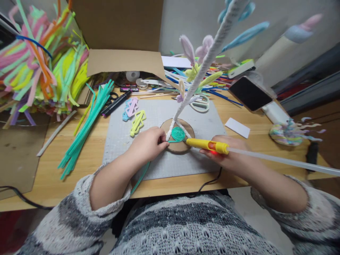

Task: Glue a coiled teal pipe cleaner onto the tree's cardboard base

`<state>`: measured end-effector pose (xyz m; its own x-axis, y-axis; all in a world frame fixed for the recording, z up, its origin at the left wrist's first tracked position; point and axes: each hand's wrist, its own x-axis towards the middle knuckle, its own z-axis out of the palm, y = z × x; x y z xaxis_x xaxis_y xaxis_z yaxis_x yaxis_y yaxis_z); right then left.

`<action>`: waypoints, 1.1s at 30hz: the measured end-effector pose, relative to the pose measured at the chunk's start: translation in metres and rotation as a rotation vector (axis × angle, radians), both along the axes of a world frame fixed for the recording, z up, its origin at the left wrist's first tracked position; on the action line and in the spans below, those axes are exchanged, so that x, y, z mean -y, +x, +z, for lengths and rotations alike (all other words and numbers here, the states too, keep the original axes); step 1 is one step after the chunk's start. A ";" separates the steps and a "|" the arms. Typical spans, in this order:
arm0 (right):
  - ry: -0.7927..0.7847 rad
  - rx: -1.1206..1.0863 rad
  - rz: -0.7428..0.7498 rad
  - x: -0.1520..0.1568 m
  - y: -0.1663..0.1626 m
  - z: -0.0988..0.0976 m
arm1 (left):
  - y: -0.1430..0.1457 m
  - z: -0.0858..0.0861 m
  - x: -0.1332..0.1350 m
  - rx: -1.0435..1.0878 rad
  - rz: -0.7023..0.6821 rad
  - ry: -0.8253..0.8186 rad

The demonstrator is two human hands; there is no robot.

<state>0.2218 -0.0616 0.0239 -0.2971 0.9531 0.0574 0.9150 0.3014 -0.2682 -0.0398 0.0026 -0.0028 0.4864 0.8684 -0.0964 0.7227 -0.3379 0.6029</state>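
A round brown disc [174, 148] lies on the grey cutting mat [117, 148]. On it, a green pipe cleaner is wound into a flat coil [177, 134]. My left hand [151, 141] pinches the loose part of that green pipe cleaner [143, 177] at the disc's left edge; its tail hangs past the table edge. My right hand [225, 148] is closed around a yellow hot glue gun [202, 144], its nozzle at the coil's right side and a long glue stick out its back. A white wrapped stem [196, 81] with pastel pipe-cleaner flowers rises from the disc on splayed legs.
Green pipe cleaners [85, 131] lie left of the mat beside a black marker [117, 102]. Zigzag pieces [138, 123] and scissors [199, 103] rest on the mat. A colourful bundle [39, 63] stands far left, a phone [252, 92] at right. A black cord [209, 181] crosses the front edge.
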 end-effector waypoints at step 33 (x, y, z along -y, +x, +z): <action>-0.622 -0.914 -0.677 -0.033 0.068 -0.021 | -0.002 -0.004 -0.002 -0.009 -0.004 -0.010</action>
